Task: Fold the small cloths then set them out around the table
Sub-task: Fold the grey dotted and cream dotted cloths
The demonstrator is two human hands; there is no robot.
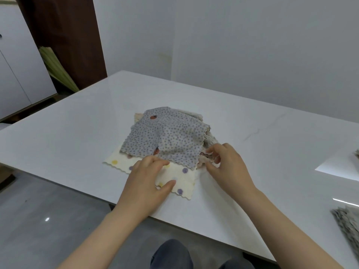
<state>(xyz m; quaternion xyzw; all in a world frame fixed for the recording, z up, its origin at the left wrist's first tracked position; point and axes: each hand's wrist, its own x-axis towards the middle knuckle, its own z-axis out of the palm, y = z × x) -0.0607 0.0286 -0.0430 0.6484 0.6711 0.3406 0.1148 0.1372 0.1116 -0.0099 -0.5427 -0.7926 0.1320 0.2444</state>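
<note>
A loose pile of small cloths lies in the middle of the white table (77, 136). On top is a grey cloth with small dark dots (167, 134). Under it a cream cloth with coloured polka dots (184, 177) sticks out toward the near edge. My left hand (147, 181) rests flat on the cream cloth, fingers apart, fingertips at the grey cloth's near hem. My right hand (225, 166) is at the pile's right side, its fingers curled into the edges of the lower cloths; whether it grips one is unclear.
A folded grey cloth (347, 222) lies at the table's right edge, and another cloth corner (357, 152) shows further back at the right. White cabinets (17, 65) and a dark wooden panel (64, 35) stand at the left. The wall runs behind the table.
</note>
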